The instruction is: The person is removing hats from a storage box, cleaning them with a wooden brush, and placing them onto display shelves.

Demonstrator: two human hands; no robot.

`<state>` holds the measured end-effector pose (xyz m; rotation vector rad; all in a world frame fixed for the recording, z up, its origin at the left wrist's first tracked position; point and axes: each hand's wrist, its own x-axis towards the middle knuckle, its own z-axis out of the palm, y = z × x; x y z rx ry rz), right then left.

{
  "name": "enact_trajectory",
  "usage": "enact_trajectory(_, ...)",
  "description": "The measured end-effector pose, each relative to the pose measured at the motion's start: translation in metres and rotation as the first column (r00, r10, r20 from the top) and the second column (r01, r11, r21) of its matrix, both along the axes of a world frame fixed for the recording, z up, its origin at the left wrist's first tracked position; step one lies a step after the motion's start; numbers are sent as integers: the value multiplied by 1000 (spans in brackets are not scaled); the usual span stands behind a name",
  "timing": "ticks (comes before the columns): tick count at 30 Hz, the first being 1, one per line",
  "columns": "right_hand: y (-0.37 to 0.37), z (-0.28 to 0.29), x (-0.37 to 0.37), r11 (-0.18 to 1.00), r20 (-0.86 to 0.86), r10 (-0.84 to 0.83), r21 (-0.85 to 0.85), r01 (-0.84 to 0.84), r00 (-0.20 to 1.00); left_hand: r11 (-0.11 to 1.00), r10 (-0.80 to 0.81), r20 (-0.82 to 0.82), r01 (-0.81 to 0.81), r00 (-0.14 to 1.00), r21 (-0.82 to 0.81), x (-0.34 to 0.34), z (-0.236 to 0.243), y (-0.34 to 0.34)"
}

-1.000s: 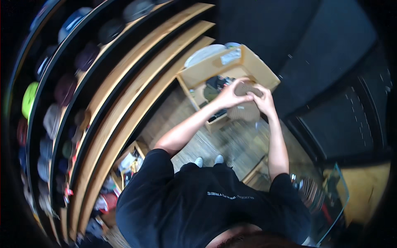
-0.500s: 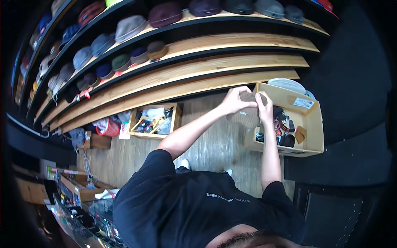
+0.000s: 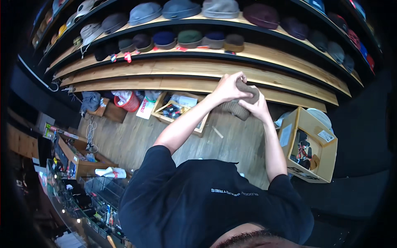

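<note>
Both hands grip a brown ribbed knit beanie [image 3: 234,109] in front of me, over the floor near the lowest shelf. My left hand [image 3: 228,88] is closed on its upper left edge, with the thumb along the front. On the other side, my right hand [image 3: 257,105] pinches its right edge between thumb and fingers. The beanie's crown hangs down below the hands, and its folded band is uppermost. Just beyond are the wooden shelves [image 3: 289,77], and higher up stands a row of beanies, with a brown one [image 3: 234,43] at its right end.
An open cardboard box [image 3: 289,138] with dark items inside stands on the floor to the right. A wooden crate [image 3: 199,129] of loose goods and a red basket [image 3: 131,103] sit under the shelves at left. A glass display case [image 3: 89,219] is at the lower left.
My view has turned right to left, so the cardboard box now lies farther right of my hands. The beanie has come from beside the box to in front of the shelves, still in both hands.
</note>
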<state>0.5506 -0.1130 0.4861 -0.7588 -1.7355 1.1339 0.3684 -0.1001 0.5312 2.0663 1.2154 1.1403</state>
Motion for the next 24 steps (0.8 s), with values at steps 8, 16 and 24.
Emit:
enact_trajectory(8, 52, 39, -62, 994, 192, 107, -54, -98, 976, 976, 129, 85, -111, 988, -185, -92, 19, 27)
enact_trajectory(16, 52, 39, -81, 967, 47, 236, 87, -240, 970, 977, 145, 85, -128, 986, -171, -103, 28, 32)
enact_trajectory(24, 49, 28, -20, 987, -290, 155, 3, -161, 944, 924, 1, 550, 209, 835, -320, -84, 0, 37)
